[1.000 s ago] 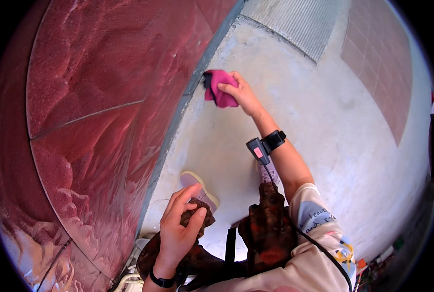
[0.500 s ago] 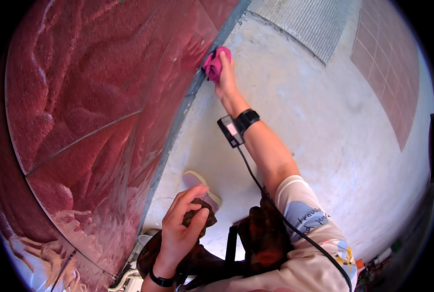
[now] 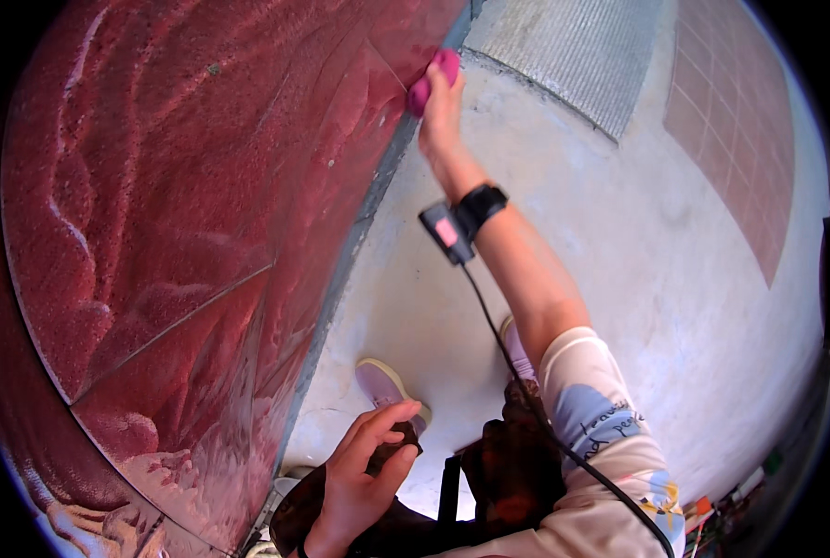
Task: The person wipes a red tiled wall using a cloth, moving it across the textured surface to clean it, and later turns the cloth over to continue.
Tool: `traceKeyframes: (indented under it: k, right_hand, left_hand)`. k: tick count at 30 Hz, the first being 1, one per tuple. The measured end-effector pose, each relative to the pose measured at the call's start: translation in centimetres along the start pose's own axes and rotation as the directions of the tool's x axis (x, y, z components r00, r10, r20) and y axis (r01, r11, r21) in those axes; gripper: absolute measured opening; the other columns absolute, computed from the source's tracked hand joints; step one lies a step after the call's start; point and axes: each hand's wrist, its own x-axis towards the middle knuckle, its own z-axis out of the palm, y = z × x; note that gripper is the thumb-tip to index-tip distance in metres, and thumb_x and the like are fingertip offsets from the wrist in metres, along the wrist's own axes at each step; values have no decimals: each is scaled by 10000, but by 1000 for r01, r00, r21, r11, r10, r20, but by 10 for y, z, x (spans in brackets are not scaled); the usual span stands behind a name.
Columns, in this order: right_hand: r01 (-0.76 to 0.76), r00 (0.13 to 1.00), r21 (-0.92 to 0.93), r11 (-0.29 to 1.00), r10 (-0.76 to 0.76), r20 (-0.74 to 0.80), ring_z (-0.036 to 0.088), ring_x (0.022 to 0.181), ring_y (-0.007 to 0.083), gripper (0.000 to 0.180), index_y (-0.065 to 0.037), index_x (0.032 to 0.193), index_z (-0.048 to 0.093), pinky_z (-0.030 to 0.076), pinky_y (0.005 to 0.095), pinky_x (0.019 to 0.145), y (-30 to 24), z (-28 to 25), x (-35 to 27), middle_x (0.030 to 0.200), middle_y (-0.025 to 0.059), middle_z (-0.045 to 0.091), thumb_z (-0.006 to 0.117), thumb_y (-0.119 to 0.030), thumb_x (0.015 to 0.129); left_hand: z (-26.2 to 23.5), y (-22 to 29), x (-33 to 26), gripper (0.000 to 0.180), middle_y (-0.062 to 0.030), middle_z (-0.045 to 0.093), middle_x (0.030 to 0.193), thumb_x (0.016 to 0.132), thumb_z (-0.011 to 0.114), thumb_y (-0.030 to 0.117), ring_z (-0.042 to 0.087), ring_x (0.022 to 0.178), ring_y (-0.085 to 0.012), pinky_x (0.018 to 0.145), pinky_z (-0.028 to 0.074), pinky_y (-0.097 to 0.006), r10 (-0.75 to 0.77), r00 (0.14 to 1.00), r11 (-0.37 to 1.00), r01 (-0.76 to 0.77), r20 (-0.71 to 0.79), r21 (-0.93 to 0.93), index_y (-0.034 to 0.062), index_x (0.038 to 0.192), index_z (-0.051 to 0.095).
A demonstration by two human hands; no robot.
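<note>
On my feed, the right hand (image 3: 444,119) grips a bunched magenta cloth (image 3: 447,63) at the thin grey border (image 3: 366,212) of a red relief-patterned panel (image 3: 187,195) — wiping, I judge; next calls for steady contact along it. The left hand (image 3: 354,479) (empty, apparently) hangs half-curled.

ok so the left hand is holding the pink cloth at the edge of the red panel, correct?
Wrong hand: the head view shows the right hand holding the pink cloth at the edge of the red panel.
</note>
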Motion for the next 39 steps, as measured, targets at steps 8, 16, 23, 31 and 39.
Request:
traceKeyframes:
  k: [8,16,23,31,39]
  right_hand:
    - [-61,928,-145,988,109,356,561,695,108,240,-105,1064,554,453,257,596,-33,-23,91,851,0,605,551,-260,881]
    - [-177,953,-425,888,261,150,459,1205,287,581,-28,1387,247,370,361,1001,26,-31,-177,1312,187,454,489,-319,946]
    - [-41,985,-269,962,84,151,373,1293,292,606,17,1408,268,285,348,1072,-15,-4,-160,1397,196,385,427,-373,972]
    - [488,838,-387,782,-297,458,260,1372,362,545,19,1339,369,252,409,1090,-56,37,-222,1462,249,268,561,-248,903]
    - [-10,979,-207,978,51,196,441,1232,382,601,-36,1368,351,344,390,1020,-61,41,-146,1342,248,445,526,-377,907]
  left_hand:
    - [-10,7,-4,426,-130,609,1170,793,628,-27,591,1044,-238,805,517,-312,50,997,999,-49,53,-10,-9,1210,542]
    - [-3,27,-17,391,-148,573,1197,837,583,58,538,1099,-226,891,459,-312,21,992,998,-14,125,-54,-32,1213,525]
    - [1,24,-24,394,-148,578,1191,846,588,82,536,1096,-230,885,460,-316,20,995,998,-14,100,-57,-31,1218,524]
    - [-3,14,-28,422,-143,597,1188,797,603,-45,578,1045,-240,800,512,-313,93,992,996,-92,88,-18,-5,1212,543]
    - [2,16,-43,384,-164,543,1215,835,548,-14,546,1081,-215,913,450,-312,92,988,994,-85,122,-62,-31,1217,516]
